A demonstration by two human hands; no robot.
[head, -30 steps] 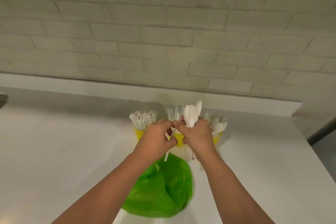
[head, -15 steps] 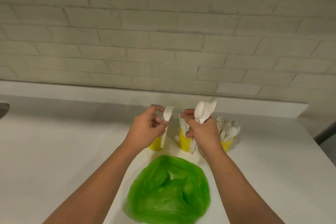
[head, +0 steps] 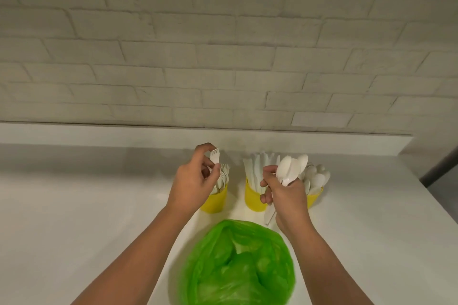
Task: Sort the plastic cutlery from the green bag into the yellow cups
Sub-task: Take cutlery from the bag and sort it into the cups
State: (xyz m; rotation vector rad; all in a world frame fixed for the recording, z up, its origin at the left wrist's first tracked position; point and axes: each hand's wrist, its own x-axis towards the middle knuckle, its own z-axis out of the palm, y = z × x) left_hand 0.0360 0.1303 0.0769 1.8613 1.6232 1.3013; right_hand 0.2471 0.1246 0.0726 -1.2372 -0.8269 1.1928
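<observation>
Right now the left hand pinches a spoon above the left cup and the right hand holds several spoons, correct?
One slip: in the head view the left hand pinches a fork, not a spoon, above the left cup; the right hand does hold several spoons.

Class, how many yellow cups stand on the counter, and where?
3, in a row behind the green bag: left cup holds forks, middle cup knives, right cup spoons, partly hidden by the right hand.

Rear wall (head: 223, 57): pale painted brick, staggered courses. White table (head: 74, 205) with raised ledge (head: 99, 132) along the wall. Dark floor (head: 443, 181) at right edge.
</observation>
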